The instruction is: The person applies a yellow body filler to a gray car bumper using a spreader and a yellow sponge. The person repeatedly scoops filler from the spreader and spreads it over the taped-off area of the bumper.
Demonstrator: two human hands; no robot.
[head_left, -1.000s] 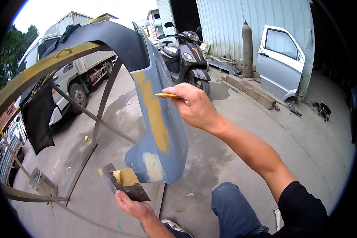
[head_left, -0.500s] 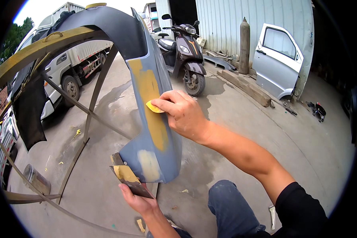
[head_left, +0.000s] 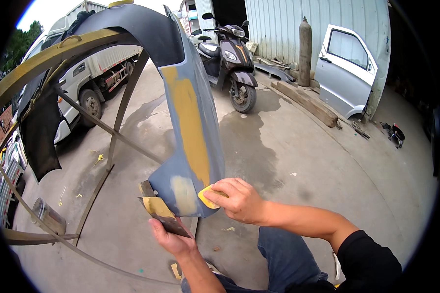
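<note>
A curved blue-grey car body panel (head_left: 162,178), probably a bumper, hangs at the centre with its end pointing down. Along its face runs a strip of mustard-yellow filler (head_left: 193,132); a paler patch (head_left: 184,194) lies near the lower edge. My right hand (head_left: 240,199) pinches a small yellow putty spreader (head_left: 208,197), whose edge meets the panel close to its lower right corner. Below the panel's lower left end, my left hand (head_left: 175,240) grips a dark flat mixing board (head_left: 173,225) with a layer of yellow filler on top. Part of that hand's fingers is behind the board.
A metal stand (head_left: 116,124) with crossing bars carries the panel. At left are a bucket (head_left: 49,216) and a truck (head_left: 89,101). Beyond stand a scooter (head_left: 237,68), a gas cylinder (head_left: 304,53), a wooden beam (head_left: 305,103) and a silver car door (head_left: 337,90).
My right hand has moved down the panel with the spreader, from the middle of the yellow strip to the lower right corner. The left hand still holds the board at about the same place.
</note>
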